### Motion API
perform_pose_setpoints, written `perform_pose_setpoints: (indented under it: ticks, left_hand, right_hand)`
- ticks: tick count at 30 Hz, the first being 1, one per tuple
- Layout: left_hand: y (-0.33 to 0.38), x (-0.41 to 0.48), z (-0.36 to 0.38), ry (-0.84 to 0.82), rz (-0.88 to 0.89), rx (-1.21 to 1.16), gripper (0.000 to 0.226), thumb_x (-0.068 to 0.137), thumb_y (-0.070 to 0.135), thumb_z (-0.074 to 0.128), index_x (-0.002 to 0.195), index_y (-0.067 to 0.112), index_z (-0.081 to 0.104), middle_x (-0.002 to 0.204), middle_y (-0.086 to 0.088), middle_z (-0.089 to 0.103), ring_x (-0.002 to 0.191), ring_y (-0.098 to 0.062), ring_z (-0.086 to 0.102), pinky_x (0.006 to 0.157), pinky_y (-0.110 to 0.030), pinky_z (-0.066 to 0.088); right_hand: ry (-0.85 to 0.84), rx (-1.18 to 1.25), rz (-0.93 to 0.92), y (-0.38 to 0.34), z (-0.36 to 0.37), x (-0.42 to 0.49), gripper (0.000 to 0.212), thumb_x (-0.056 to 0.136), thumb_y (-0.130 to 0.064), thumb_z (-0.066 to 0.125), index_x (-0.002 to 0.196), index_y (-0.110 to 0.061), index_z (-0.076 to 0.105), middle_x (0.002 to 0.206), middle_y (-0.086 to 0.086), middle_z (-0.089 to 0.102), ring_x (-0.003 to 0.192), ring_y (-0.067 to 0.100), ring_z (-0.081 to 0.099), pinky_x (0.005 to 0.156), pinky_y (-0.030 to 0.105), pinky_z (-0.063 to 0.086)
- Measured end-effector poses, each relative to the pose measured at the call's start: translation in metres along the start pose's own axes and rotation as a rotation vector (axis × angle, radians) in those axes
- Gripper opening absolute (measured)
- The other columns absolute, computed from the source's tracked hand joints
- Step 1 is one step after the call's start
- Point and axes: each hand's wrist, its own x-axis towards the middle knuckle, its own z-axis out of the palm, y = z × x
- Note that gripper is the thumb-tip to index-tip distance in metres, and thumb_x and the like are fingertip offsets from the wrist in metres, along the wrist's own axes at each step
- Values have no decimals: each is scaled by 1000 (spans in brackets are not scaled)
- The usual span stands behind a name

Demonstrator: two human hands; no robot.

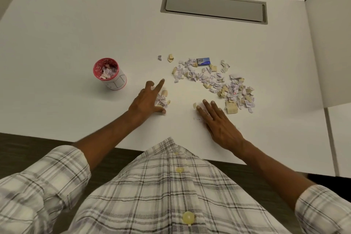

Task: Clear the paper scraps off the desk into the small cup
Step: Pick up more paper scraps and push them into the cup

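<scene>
**Scraps gathered on a white desk beside a part-filled cup**

A white desk (76,24) is seen from above. A small cup (110,74) with a red rim is stood upright at centre-left, and crumpled paper is seen inside it. The main spread of paper scraps (218,83), pale lilac and tan, is strewn to the right of centre, well apart from the cup. A small blue box (203,61) is laid at the far edge of that spread. The left hand (150,99) is held with fingers splayed, cupped against a small heap of scraps (161,99); nothing is gripped. The right hand (218,125) is laid flat, fingers extended, over a few loose scraps, near the main spread. A grey cable hatch (213,6) is set into the desk's far side.
</scene>
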Motion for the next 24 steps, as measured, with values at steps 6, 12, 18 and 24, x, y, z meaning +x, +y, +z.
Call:
perform_pose_setpoints:
  ticks: [6, 12, 18, 24]
  left_hand:
    - [4, 9, 8, 69, 270, 145, 39, 90, 60, 55, 123, 40, 47, 126, -1, 52, 86, -3, 69, 77, -30, 58]
    - [-14, 11, 17, 49, 410, 313, 36, 92, 43, 57, 126, 32, 56, 134, 4, 50, 107, -9, 49, 84, -30, 46]
    - [-14, 9, 20, 87, 358, 165, 43, 86, 6, 65, 129, 11, 61, 129, -9, 56, 119, -24, 51, 88, -33, 46]
    - [-5, 1, 4, 223, 171, -302, 21, 91, 1, 63, 109, -4, 72, 114, -20, 69, 110, -32, 64, 102, -33, 47]
  right_hand:
    - [37, -39, 24, -22, -3, 20, 62, 100, 7, 45, 158, -6, 28, 167, 17, 19, 153, 38, 27, 110, 49, 48]
    - [16, -108, 20, -40, -12, 53, 44, 96, 4, 54, 140, 1, 51, 152, 16, 44, 128, 35, 49, 85, 48, 58]
    - [6, -148, -3, -50, -15, 85, 33, 90, 8, 54, 120, -4, 61, 132, 12, 59, 112, 31, 53, 85, 45, 55]
    - [129, -1, 49, -59, -23, 105, 28, 95, 3, 54, 117, -6, 69, 109, 14, 74, 99, 34, 68, 86, 45, 56]
